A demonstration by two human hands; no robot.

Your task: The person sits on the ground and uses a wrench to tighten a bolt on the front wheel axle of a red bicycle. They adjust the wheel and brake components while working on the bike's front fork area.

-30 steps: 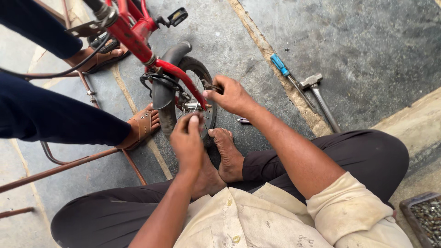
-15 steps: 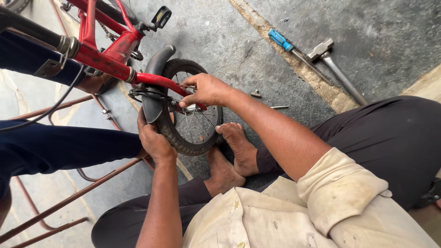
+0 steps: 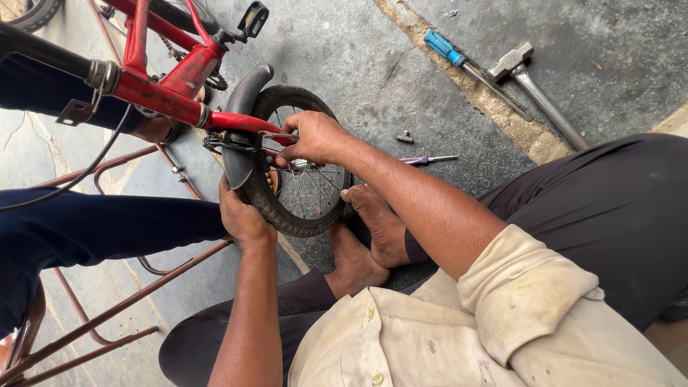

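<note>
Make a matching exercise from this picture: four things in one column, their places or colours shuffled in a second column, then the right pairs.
Things:
1. left hand
2. right hand
3. hammer
4. bike frame

Places or colours:
A. red
B. on the ground beside the blue-handled screwdriver
C. gripping the tyre from below
D. at the fork, near the wheel hub

Pairs: 1-C, 2-D, 3-B, 4-A

Grey concrete floor (image 3: 344, 50), cracked seam (image 3: 459, 79), daylight, rusty metal frame (image 3: 107, 315).
</note>
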